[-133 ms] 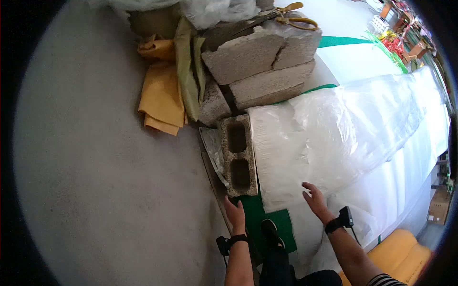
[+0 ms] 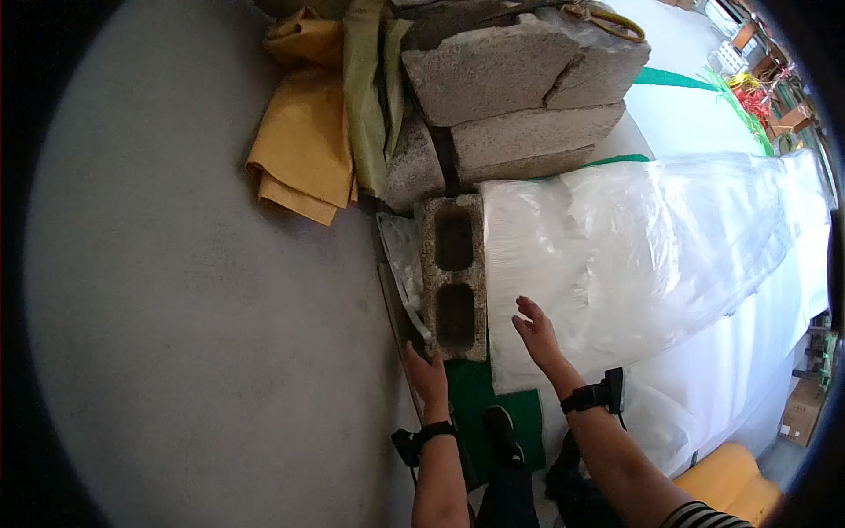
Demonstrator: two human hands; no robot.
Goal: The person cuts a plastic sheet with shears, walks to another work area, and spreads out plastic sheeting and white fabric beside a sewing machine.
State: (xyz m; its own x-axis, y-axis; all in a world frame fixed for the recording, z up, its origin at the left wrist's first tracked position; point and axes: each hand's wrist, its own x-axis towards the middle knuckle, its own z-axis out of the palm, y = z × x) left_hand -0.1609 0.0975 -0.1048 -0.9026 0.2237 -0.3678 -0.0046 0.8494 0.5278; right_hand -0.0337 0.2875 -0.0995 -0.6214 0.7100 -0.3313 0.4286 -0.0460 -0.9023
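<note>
A grey hollow concrete block (image 2: 478, 277) with two square holes lies lengthwise ahead of me. My left hand (image 2: 428, 377) is open, thumb and fingers apart, right by the block's near left corner. My right hand (image 2: 538, 336) is open too, fingers spread, a little to the right of the block and over the see-through plastic sheeting (image 2: 598, 255). A folded strip of grey plastic (image 2: 403, 255) runs along the block's left side. Each wrist wears a black strap with a small device.
Broken concrete slabs (image 2: 497, 75) are stacked beyond the block, with yellow-handled shears (image 2: 607, 19) on top. Yellow cloth (image 2: 304, 141) and an olive cloth (image 2: 363, 97) hang at their left. Green matting (image 2: 519, 414) lies near my foot. A cardboard box (image 2: 801, 409) stands far right.
My right hand has moved left and forward, closer to the block. The view has shifted, and the left hand stays by the block's near corner.
</note>
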